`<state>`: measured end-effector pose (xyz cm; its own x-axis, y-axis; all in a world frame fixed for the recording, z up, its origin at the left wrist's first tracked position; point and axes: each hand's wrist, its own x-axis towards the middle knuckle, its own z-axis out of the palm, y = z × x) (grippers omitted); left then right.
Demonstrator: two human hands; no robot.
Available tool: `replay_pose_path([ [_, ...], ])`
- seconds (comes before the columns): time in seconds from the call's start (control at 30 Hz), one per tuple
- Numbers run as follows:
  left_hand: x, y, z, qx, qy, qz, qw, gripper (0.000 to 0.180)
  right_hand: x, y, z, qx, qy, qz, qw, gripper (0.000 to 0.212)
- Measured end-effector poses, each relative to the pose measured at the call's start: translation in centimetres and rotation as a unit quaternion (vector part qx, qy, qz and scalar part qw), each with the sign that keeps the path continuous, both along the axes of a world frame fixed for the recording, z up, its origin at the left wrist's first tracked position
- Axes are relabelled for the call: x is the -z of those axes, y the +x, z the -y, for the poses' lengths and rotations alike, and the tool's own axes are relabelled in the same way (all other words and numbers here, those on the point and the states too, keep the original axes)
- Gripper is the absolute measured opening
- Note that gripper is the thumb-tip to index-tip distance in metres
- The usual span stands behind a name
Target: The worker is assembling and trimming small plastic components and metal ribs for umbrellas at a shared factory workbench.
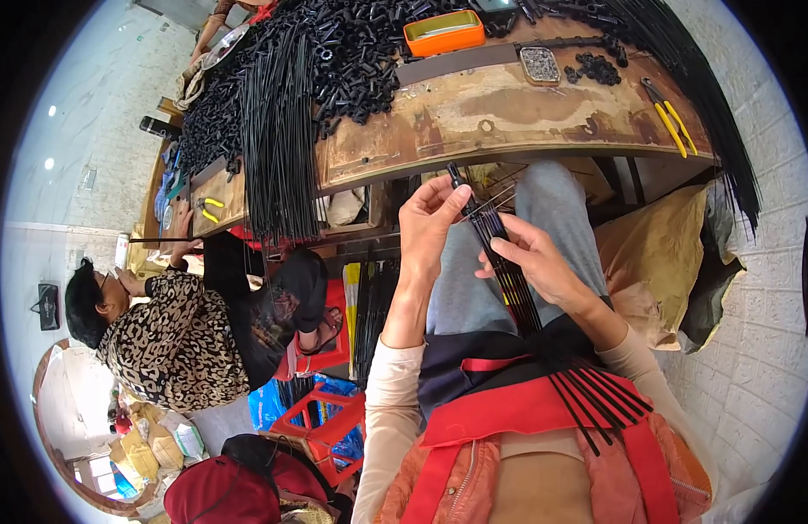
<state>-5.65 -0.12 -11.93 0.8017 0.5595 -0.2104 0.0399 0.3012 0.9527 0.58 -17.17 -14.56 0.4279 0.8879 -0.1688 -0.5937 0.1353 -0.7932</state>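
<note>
Above my lap I hold what looks like an umbrella frame, a bundle of thin black ribs (515,293) gathered at a black tubular end piece (457,175). My left hand (424,225) pinches that end piece between thumb and fingers. Lower down, my right hand (542,262) is closed round the ribs just below the joint, with the thumb on top. Toward my waist the ribs fan out over a red apron band (526,406). Some of my fingertips are hidden behind the ribs.
The wooden bench (474,113) ahead bears a heap of black plastic parts (360,83), long black rods (277,140), an orange tin (445,35), a small metal tin (540,65) and yellow-handled pliers (670,118). A co-worker (185,336) sits left, near red stools (321,424). Sacks (653,271) stand right.
</note>
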Motion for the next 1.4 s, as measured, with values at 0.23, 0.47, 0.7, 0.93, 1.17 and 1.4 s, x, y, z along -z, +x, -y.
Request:
replay_pose_path([
  [0.23, -0.4, 0.4, -0.2, -0.030, 0.060, -0.009, 0.998, 0.035, 0.0, 0.1, -0.2, 0.003, -0.007, -0.001, 1.000, 0.042],
  [0.47, 1.4, 0.5, -1.5, 0.064, -0.021, 0.025, 0.997, 0.034, 0.5, 0.6, -0.6, 0.006, 0.009, -0.016, 1.000, 0.041],
  [0.7, 1.6, 1.0, -1.8, 0.111, -0.064, 0.039, 0.991, 0.035, 1.0, 1.2, -0.5, 0.008, 0.012, -0.033, 0.999, 0.042],
  [0.93, 0.9, 0.8, -0.3, 0.028, 0.003, 0.003, 1.000, 0.036, 0.8, 1.1, -0.6, 0.018, 0.003, -0.014, 1.000, 0.041],
  [1.17, 0.8, -1.3, 0.1, 0.050, -0.074, 0.095, 0.991, 0.059, 0.5, 1.0, -0.5, 0.020, 0.012, -0.021, 1.000, 0.041],
  [1.4, -0.7, -2.0, 1.6, -0.013, 0.050, 0.038, 0.998, 0.066, 0.1, 0.4, -0.7, 0.013, 0.008, 0.002, 1.000, 0.039],
])
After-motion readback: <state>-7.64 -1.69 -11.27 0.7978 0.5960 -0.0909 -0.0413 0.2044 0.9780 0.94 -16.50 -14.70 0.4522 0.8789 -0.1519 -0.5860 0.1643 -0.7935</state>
